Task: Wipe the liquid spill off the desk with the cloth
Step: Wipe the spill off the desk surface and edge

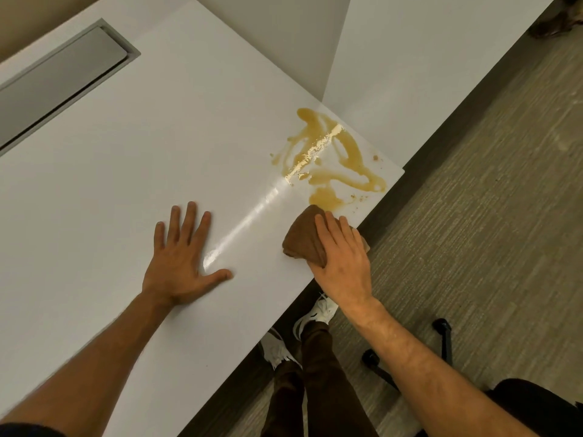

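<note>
My left hand [181,263] lies flat, fingers spread, bracing me on the desk [94,200]. My right hand [342,257] presses the bunched brown cloth [301,236] down near the edge, just touching the amber spill [328,156] beyond, ready to push through it.

Warm, yellowish indoor light is falling from above onto the glossy white tabletop [126,171]. A bright streak of glare is running diagonally across it, breaking into sparkling patches over the amber-brown liquid spill [328,159]. Soft shadows are pooling beneath the tabletop's near edge. The wide lens is bending straight edges toward the frame borders. Focus is holding reasonably sharp centrally, while the grey striped carpet floor [489,216] is looking slightly soft.
</note>
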Tool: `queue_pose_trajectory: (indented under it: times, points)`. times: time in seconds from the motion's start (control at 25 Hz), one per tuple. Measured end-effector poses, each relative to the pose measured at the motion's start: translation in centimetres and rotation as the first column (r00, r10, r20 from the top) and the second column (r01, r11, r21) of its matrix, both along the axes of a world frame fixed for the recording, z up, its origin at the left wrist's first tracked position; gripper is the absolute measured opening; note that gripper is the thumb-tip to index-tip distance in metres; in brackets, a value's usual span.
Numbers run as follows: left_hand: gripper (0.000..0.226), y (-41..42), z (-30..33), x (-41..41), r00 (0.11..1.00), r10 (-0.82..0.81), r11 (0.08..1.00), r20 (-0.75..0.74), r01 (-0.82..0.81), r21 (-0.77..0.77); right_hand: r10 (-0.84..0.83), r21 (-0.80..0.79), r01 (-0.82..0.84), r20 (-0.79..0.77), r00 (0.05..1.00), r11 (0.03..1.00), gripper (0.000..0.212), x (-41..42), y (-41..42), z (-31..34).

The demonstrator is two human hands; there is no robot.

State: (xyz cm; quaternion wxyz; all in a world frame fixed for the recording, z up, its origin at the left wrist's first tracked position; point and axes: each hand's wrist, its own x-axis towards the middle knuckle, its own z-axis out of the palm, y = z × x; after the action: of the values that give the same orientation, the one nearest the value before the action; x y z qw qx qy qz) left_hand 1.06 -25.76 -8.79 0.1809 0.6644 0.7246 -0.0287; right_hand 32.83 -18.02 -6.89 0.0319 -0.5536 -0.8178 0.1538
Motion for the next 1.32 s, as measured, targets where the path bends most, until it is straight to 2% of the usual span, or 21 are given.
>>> queue_pose_trajectory:
  times: [0.16,0.28,0.4,0.72,1.32]
  points:
    - [0.12,-0.3,0.3,0.2,0.998,-0.026,0.999,-0.053,0.025,-0.023,-0.025,0.034,0.024,0.03,0.999,0.999,0.098,-0.4,-0.2,-0.6]
    - [0.114,1.9,0.8,-0.1,0.979,-0.161,0.985,-0.127,0.168,0.047,-0.04,0.072,0.037,0.04,0.998,0.997,0.101,-0.5,0.6,-0.7]
    - [0.108,5.6,1.2,0.1,0.968,-0.245,0.966,-0.053,0.249,0.075,-0.048,0.056,0.045,0.052,0.997,0.997,0.102,-0.9,0.4,-0.5]
    - [0.099,7.0,-0.7,1.7,0.968,-0.25,0.966,0.025,0.247,0.079,-0.117,0.012,0.118,0.217,0.969,0.993,0.108,-3.3,0.6,-0.4]
    - [0.102,7.6,-0.9,1.5,0.966,-0.258,0.965,0.013,0.257,0.051,-0.094,0.03,0.09,0.162,0.982,0.995,0.084,-12.3,8.4,-0.5]
